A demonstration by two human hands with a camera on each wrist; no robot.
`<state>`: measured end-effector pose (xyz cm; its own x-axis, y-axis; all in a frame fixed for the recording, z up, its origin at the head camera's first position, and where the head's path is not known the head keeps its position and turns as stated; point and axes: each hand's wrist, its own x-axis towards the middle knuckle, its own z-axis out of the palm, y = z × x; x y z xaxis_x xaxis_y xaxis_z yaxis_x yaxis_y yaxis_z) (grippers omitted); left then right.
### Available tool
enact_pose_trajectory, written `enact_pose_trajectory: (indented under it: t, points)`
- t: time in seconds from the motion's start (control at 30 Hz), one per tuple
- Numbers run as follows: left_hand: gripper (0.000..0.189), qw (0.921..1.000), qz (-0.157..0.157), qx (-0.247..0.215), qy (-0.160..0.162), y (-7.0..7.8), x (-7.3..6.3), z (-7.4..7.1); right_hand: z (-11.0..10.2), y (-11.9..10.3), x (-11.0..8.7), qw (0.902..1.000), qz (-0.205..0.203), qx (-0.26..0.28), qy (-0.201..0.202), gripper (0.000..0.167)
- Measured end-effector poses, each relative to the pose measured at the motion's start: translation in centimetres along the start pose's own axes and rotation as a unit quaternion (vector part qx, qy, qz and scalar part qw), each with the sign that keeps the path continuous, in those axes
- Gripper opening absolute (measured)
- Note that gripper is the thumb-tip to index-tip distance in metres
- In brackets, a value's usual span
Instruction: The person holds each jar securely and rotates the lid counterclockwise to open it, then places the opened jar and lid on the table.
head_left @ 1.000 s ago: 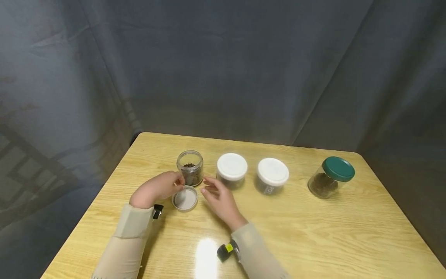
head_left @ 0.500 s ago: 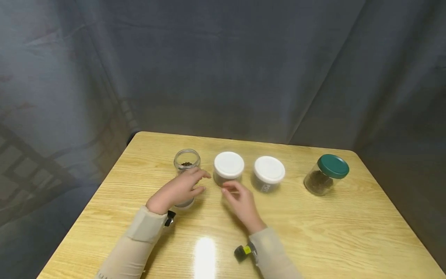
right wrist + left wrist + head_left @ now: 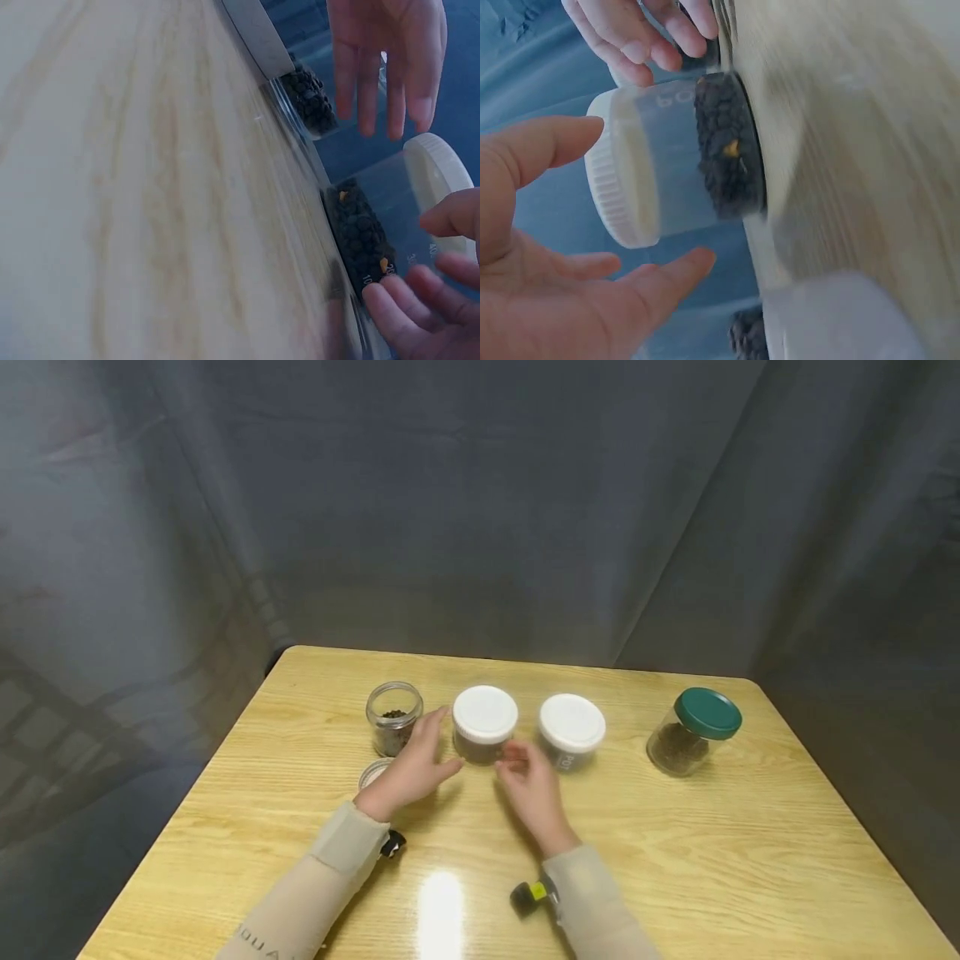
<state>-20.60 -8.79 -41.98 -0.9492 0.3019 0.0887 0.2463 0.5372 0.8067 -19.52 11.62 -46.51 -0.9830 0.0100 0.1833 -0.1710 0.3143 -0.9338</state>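
One white-lidded jar (image 3: 485, 722) between the two hands, upright on the table (image 3: 712, 868), lid on, dark pieces (image 3: 727, 150) with some orange bits in its lower part.

Left hand (image 3: 408, 772): just off the jar's left side, fingers spread, holding nothing. Right hand (image 3: 534, 792): near right side, fingers loosely curved, no grip visible; can't tell if fingertips touch.

Step in hand, judged: two-sided approach, lid not yet worked. Next move probably calls for one hand steadying the wall, the other taking the lid rim. Can't tell which does which.

Outward: lidless jar (image 3: 392, 731) to the left, loose lid (image 3: 369, 774) in front of it, partly hidden by the left hand. Second white-lidded jar (image 3: 572, 724) just right; green-lidded jar (image 3: 692, 733) well apart, far right. Dark curtain (image 3: 480, 510) behind.

Writing: scale digits (image 3: 411, 259) on the middle jar, 10, 30, 40 readable, 20 likely. Left wrist view shows lettering (image 3: 673, 97), looks like a flipped "PO". Second jar: "PO", rest unclear. Left sleeve (image 3: 322, 868): roughly "OUA", cut off. No brand readable.
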Motion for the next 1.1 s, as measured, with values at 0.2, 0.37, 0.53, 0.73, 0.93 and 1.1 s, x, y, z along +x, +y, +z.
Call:
enact_pose_trajectory:
  t: [0.2, 0.37, 0.53, 0.73, 0.93, 1.1]
  points:
    - [0.097, 0.9987, -0.042, -0.027, 0.005, -0.4, 2.0, 0.9, 0.2, 0.1, 0.8, 0.9993, 0.033, 0.014, -0.001, 0.067]
    - [0.097, 0.9976, -0.059, -0.035, 0.004, -0.9, 3.2, 1.6, 0.4, 0.4, 1.6, 0.9987, 0.041, 0.025, -0.02, 0.084]
    - [0.09, 0.9963, -0.055, -0.065, 0.012, -1.4, 3.7, 2.1, 0.9, 1.0, 2.3, 0.998, 0.043, 0.032, -0.035, 0.085]
    - [0.086, 0.9943, -0.033, -0.101, 0.011, -1.5, 4.0, 2.3, 1.1, 1.2, 2.7, 0.9977, 0.033, 0.042, -0.041, 0.086]
    - [0.084, 0.9934, -0.047, -0.105, 0.005, -1.1, 3.9, 2.0, 1.0, 1.1, 2.8, 0.9972, 0.041, 0.047, -0.04, 0.088]
    - [0.084, 0.9913, -0.061, -0.116, -0.003, -1.1, 3.7, 1.5, 0.9, 1.3, 2.8, 0.9967, 0.033, 0.059, -0.045, 0.088]
